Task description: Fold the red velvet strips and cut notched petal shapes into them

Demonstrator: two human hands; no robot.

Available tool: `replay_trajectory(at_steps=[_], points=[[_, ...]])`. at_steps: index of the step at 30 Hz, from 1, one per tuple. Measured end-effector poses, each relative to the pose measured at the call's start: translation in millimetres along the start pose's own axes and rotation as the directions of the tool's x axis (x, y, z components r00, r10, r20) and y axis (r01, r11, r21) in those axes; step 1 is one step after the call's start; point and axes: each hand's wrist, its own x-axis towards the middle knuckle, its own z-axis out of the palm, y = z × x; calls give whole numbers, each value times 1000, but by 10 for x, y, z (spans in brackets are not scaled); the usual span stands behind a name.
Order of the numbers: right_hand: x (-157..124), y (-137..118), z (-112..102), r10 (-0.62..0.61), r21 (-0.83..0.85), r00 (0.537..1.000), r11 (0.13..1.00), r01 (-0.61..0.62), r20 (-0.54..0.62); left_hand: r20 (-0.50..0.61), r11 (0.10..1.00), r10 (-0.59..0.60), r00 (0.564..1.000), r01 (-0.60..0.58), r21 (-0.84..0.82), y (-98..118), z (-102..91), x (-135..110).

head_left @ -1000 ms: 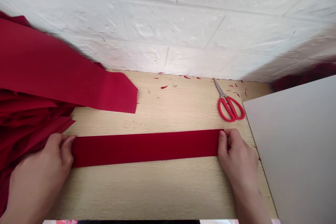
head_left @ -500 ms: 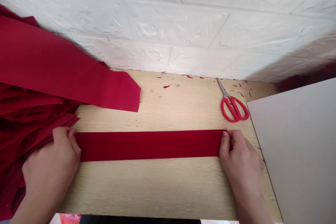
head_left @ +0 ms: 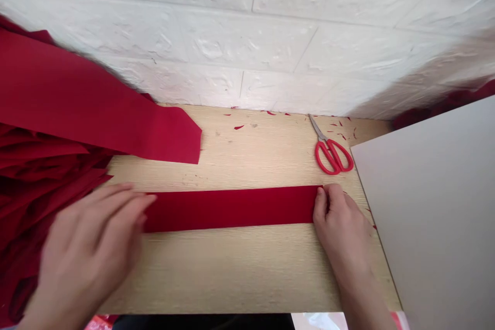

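Observation:
A flat strip of red fabric (head_left: 232, 209) lies across the wooden tabletop (head_left: 240, 273). My left hand (head_left: 91, 250) rests over its left end, blurred, with the fingers spread and pointing right. The strip's far left end is hidden under that hand. My right hand (head_left: 340, 229) pinches the strip's right end between thumb and fingers. Red-handled scissors (head_left: 331, 153) lie on the table beyond my right hand, out of reach of the strip.
A wide red fabric band (head_left: 96, 103) overhangs the table at the left above a heaped red cloth (head_left: 34, 185). A grey board (head_left: 425, 206) covers the right side. Red snippets (head_left: 238, 127) are scattered near the white brick-textured wall (head_left: 232, 46).
My left hand has slid rightward along the strip and now covers more of it. My right hand stays at the strip's right end. The whole view has shifted slightly.

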Motion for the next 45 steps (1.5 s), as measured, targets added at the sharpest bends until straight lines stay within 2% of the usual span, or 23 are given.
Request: replay_trajectory(at_steps=[1,3,5,7,10,13,19,25,29,35,42,45], points=[[-1,1,0,1,2,1000,1000,-1,-3,11,976,218,976,-218,18,199,19,90],[-3,5,5,1,6,1000,1000,-1,-7,41,909,417,908,-417,-10,648,126,266],[-5,15,16,-7,9,1000,1000,7,-16,118,867,498,859,-496,-46,1057,316,382],[-8,27,30,-20,10,999,1000,20,-28,182,830,557,810,-550,-93,1329,537,416],[-14,46,46,-36,6,998,999,37,-45,239,843,537,809,-523,-123,1430,786,372],[-16,64,53,-50,-2,998,999,50,-50,255,858,513,820,-501,-116,1286,844,333],[-15,85,50,-28,19,999,999,29,-35,257,901,425,868,-433,-27,765,666,265],[-8,70,42,-4,38,1000,999,4,-6,287,973,186,940,-216,78,38,450,112],[-4,59,38,22,23,1000,999,-22,21,326,989,2,945,-49,136,-293,329,84],[-17,49,21,31,29,999,999,-31,25,328,989,-87,941,42,143,-429,286,67],[-39,49,6,123,70,992,990,-121,-24,300,991,-29,953,-13,136,-564,374,-7],[-38,65,9,148,102,989,984,-145,-26,250,997,-18,968,-2,80,-591,422,-43]])
